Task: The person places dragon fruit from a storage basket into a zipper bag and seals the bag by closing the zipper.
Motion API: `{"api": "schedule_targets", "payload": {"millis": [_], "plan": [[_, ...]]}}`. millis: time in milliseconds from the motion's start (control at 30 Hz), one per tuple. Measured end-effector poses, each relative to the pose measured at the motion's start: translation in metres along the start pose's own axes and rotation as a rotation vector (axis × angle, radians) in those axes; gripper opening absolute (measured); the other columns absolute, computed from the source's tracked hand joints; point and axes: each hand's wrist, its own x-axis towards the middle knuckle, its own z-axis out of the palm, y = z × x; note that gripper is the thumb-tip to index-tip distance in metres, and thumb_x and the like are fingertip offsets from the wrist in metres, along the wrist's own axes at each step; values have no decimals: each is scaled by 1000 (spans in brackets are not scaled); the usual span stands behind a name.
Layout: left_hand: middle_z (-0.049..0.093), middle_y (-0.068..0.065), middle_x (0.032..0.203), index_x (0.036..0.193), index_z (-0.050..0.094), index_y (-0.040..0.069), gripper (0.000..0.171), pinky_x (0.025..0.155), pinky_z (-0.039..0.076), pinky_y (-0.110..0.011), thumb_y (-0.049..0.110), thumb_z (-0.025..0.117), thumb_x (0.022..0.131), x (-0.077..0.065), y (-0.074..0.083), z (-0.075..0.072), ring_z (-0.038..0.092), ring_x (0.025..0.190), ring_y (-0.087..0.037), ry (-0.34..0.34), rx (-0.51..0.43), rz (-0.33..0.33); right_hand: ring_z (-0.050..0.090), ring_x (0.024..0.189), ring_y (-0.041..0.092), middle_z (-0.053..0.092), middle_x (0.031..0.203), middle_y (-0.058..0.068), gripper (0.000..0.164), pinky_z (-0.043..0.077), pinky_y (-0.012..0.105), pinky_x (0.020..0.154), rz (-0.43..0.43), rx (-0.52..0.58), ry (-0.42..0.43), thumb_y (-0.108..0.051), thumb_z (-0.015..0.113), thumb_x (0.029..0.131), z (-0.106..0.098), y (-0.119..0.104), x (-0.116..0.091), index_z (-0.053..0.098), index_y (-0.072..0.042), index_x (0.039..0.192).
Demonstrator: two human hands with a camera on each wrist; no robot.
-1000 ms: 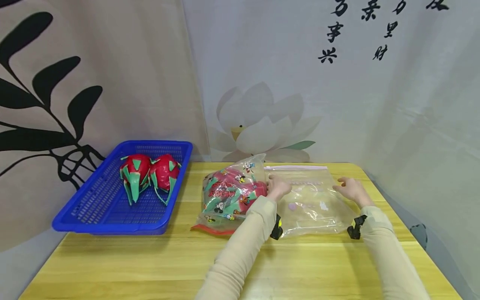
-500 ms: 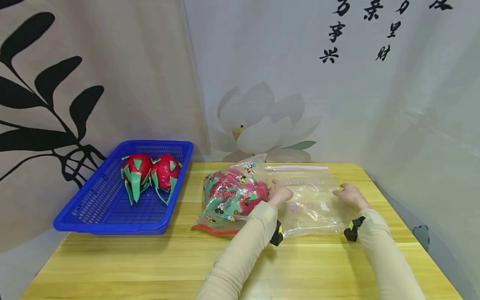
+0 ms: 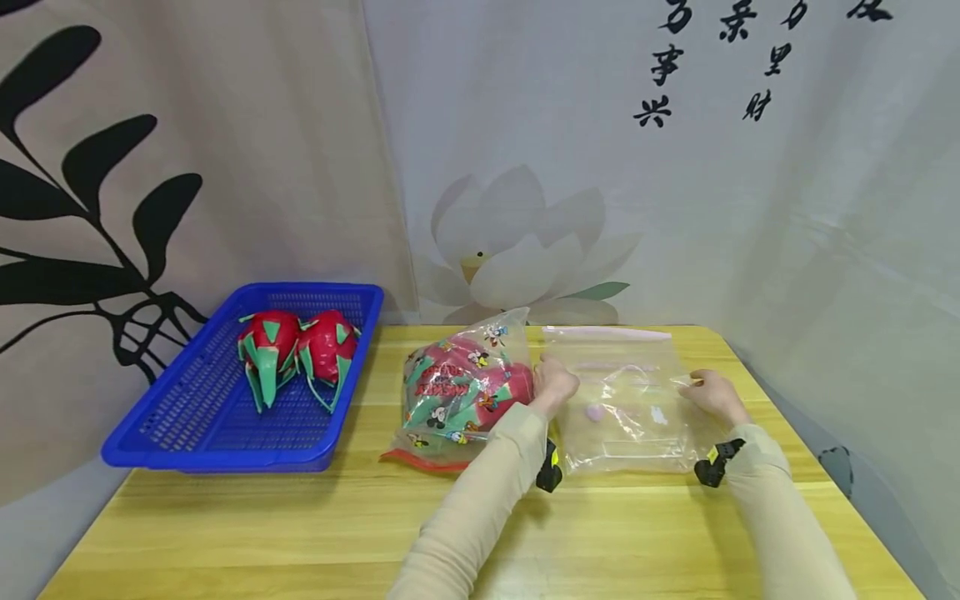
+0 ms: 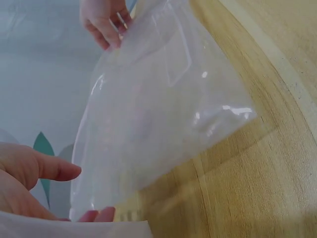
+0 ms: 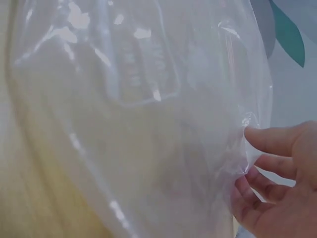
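A clear zip bag (image 3: 626,400) with a pale zip strip lies flat at the right of the table; no contents show. My right hand (image 3: 718,398) pinches its right edge, and the film puckers at the thumb (image 5: 262,139) in the right wrist view. Beside the bag's left edge is my left hand (image 3: 555,385); its thumb (image 4: 59,168) stands apart from the fingers, and some fingertips touch or lie near the film. Just left of that hand sits a filled cartoon-print zip bag (image 3: 450,387) with a red zip, holding red-and-green dragon fruits.
A blue plastic basket (image 3: 202,450) stands at the left with two dragon fruits (image 3: 270,350) in it. The wooden table (image 3: 300,533) ends at a printed curtain (image 3: 600,167) behind and at the right side.
The clear zip bag has shifted a little to the right, away from the cartoon-print bag. My right hand has taken hold of its right edge. The left hand stays between the bags.
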Motion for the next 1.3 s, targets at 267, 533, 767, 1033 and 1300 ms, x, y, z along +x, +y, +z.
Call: {"api": "schedule_targets", "payload": {"millis": [267,533,767,1033,1300], "plan": [[60,-13,107,112,54,-1,34,86,49,-36,0,60,79,0,3,-7,55,92,-23,-17,-40,62,59,94,42,54,114,39,54,51,37,72,15,67,109,-11,54,91,-7,8,-4,36,22,130],[58,-10,90,79,57,4,15,65,48,-29,-7,62,71,1,15,-15,55,77,-21,-9,-67,86,57,98,49,58,114,37,51,48,33,69,1,78,268,-10,57,89,-20,-1,-9,43,16,130],[54,-15,123,133,51,8,65,97,48,-38,-10,64,71,-2,24,-22,55,111,-28,17,-110,118,57,106,49,59,115,34,48,45,19,63,-15,102,371,-9,56,90,-32,-11,-13,45,13,131],[56,-9,117,134,47,8,65,89,49,-35,-10,58,73,-4,26,-36,57,102,-25,50,-132,245,58,107,47,59,115,31,44,34,5,58,-19,156,480,-9,53,92,-42,-27,-20,46,9,132],[56,-9,119,135,45,9,64,85,51,-32,-8,60,76,-6,28,-51,57,99,-23,69,-152,309,62,99,35,61,116,28,41,33,-1,60,-40,215,595,-8,54,93,-52,-43,-25,49,5,132]]}}
